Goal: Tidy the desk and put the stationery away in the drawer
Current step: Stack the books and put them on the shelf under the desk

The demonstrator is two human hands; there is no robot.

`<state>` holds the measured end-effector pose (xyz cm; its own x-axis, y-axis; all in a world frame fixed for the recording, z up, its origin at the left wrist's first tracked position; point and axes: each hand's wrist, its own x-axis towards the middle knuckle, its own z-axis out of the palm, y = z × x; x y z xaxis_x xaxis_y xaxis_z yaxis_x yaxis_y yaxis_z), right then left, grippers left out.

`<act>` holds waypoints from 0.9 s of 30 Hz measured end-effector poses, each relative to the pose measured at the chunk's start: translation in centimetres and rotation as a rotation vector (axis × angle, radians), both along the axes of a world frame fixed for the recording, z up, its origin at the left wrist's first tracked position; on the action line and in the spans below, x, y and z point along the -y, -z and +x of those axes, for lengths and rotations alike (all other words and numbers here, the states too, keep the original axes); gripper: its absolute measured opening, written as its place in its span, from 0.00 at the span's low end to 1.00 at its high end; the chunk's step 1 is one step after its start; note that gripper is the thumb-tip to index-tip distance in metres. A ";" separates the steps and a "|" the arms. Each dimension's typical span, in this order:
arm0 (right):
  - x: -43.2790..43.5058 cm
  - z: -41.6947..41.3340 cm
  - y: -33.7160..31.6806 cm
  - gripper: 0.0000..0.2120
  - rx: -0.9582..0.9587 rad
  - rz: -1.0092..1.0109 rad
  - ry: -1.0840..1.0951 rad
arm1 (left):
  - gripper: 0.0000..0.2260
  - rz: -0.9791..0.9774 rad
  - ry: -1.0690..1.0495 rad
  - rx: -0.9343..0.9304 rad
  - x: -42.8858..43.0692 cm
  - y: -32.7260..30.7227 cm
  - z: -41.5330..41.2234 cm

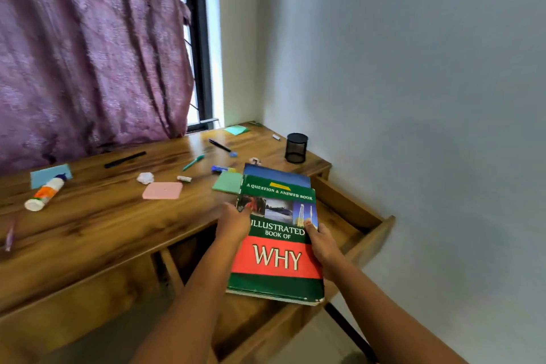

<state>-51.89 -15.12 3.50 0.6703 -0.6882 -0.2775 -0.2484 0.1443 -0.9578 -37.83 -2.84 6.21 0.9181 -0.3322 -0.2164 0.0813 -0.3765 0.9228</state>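
I hold a green and red book (276, 267) titled "Illustrated Book of Why", with a blue book (274, 176) under it, above the open wooden drawer (366, 242) at the desk's right end. My left hand (235, 223) grips the stack's left edge, thumb on the cover. My right hand (323, 244) grips its right edge. On the wooden desk (97, 224) lie a glue bottle (45, 193), a pink pad (162, 190), green sticky notes (228, 182), a green pen (193, 162), a black pen (219, 145) and a black ruler (125, 159).
A black mesh pen holder (296, 147) stands at the desk's far right by the white wall. A crumpled paper ball (145, 177), small erasers, a blue card (48, 175) and more green notes (236, 129) are scattered about. A purple curtain (88, 47) hangs behind the desk.
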 end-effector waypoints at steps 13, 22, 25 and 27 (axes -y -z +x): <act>9.9 -4.7 1.3 0.21 -0.380 0.032 -0.211 | 0.12 -0.028 -0.017 -0.522 7.5 5.4 -4.3; 16.9 1.4 3.5 0.16 -0.598 -0.117 -0.410 | 0.11 -0.123 -0.300 -0.592 13.1 11.7 -1.0; 19.1 3.7 4.4 0.19 -0.663 -0.204 -0.436 | 0.11 -0.175 -0.376 -0.587 15.2 13.6 0.0; 20.5 4.9 5.2 0.20 -0.675 -0.224 -0.433 | 0.12 -0.210 -0.396 -0.557 16.6 14.6 0.5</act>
